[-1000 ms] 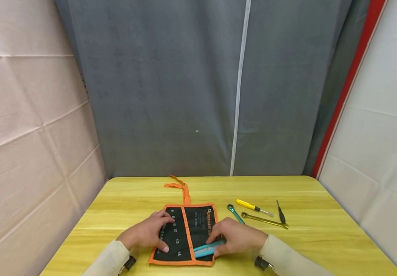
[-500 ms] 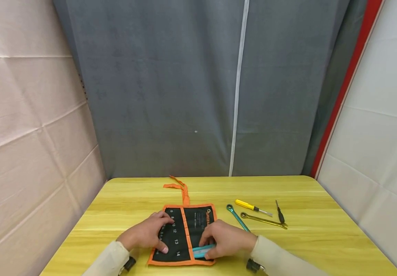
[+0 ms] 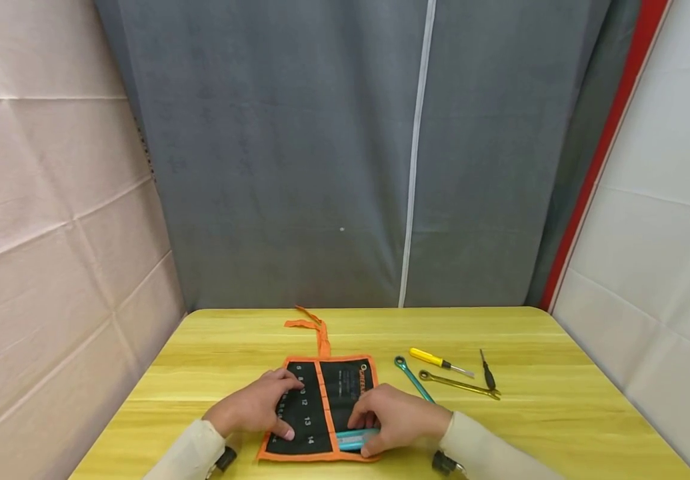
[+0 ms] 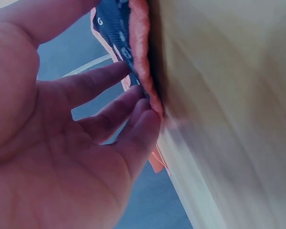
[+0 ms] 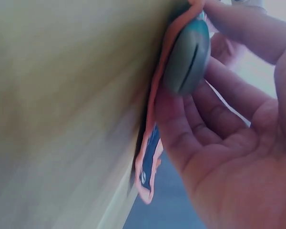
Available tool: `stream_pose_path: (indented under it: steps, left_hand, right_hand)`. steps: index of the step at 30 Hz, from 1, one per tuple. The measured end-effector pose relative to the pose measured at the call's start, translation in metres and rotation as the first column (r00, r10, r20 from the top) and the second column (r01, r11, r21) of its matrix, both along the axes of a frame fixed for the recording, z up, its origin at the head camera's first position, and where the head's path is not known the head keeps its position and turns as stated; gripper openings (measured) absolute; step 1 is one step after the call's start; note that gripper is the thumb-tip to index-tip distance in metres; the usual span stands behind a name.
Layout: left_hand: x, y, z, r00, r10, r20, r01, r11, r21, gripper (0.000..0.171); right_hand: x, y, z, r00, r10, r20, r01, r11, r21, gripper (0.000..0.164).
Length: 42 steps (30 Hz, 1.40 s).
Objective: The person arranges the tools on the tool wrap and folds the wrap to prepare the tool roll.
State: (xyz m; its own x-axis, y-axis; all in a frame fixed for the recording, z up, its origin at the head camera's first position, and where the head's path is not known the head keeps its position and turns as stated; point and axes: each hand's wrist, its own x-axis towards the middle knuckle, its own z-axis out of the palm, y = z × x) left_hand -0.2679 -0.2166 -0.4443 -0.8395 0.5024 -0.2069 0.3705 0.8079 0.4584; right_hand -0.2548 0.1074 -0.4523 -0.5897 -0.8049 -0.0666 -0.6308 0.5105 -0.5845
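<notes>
A black tool roll (image 3: 347, 387) with orange edging lies unfolded on the table, sizes such as 12, 13 and 14 printed on its left half. My left hand (image 3: 257, 403) rests on that left half, fingers spread, holding it against the table. In the left wrist view the fingertips (image 4: 145, 112) touch the orange edge. My right hand (image 3: 401, 420) pinches a teal and grey utility knife (image 3: 353, 439) over the lower right half. The knife's left end is at the orange middle seam; whether it sits inside a pocket I cannot tell. Its slotted rounded end (image 5: 186, 62) shows in the right wrist view.
Right of the roll lie a teal ratchet wrench (image 3: 413, 378), a gold wrench (image 3: 459, 383), a yellow screwdriver (image 3: 431, 357) and a small black screwdriver (image 3: 488, 373). Orange ties (image 3: 323, 337) stretch behind the roll. A grey curtain (image 3: 297, 200) hangs beyond the table.
My right hand has moved left with the utility knife, bringing it closer to the middle seam and covering more of it. The left hand stays in place.
</notes>
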Motion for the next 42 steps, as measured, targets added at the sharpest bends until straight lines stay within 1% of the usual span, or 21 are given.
stream_pose_path:
  steps: [2,5,11,16,21,30,35,37,39,42]
  left_hand:
    - [0.0,0.0,0.0,1.0,-0.01,0.0,0.01,1.0,0.003,0.073]
    - [0.001,0.001,-0.001,1.0,-0.016,0.007,0.016,1.0,0.011,0.066]
    - [0.0,-0.001,-0.004,1.0,-0.014,0.01,0.014,1.0,0.012,0.061]
    - [-0.002,-0.002,-0.005,1.0,-0.027,0.001,0.027,0.999,0.022,0.061]
    - [-0.003,0.0,-0.004,0.999,-0.034,-0.031,0.034,0.999,0.017,0.061]
    - [-0.004,0.001,-0.003,0.999,-0.027,-0.042,0.027,1.0,0.014,0.061]
    - [-0.004,0.001,-0.004,0.998,-0.03,-0.051,0.03,1.0,0.006,0.061]
    - [-0.004,0.001,-0.004,0.998,-0.032,-0.05,0.033,0.999,0.005,0.061]
    - [-0.004,0.001,-0.004,0.998,-0.033,-0.047,0.033,0.999,0.004,0.06]
    - [-0.004,0.002,-0.005,0.998,-0.036,-0.044,0.036,0.999,0.001,0.06]
  right_hand:
    - [0.0,0.006,0.002,1.0,0.014,0.01,-0.014,1.0,-0.005,0.031]
    - [0.002,0.014,0.004,0.999,0.05,-0.001,-0.05,0.999,-0.002,0.033]
    - [0.003,0.019,0.005,0.998,0.06,-0.013,-0.06,0.998,0.016,0.035]
    - [0.004,0.014,0.007,0.998,0.051,-0.026,-0.051,0.999,-0.001,0.029]
    - [0.004,0.005,0.008,0.997,0.04,-0.061,-0.041,0.999,-0.012,0.024]
    - [0.005,-0.008,0.007,0.986,0.08,-0.145,-0.077,0.997,0.026,0.023]
    - [0.008,-0.017,0.008,0.983,0.092,-0.16,-0.087,0.995,0.038,0.025]
    - [0.008,-0.02,0.008,0.979,0.104,-0.173,-0.098,0.994,0.04,0.025]
    - [0.008,-0.023,0.007,0.972,0.119,-0.205,-0.111,0.993,0.05,0.026]
    - [0.007,-0.024,0.006,0.967,0.126,-0.223,-0.115,0.991,0.063,0.026]
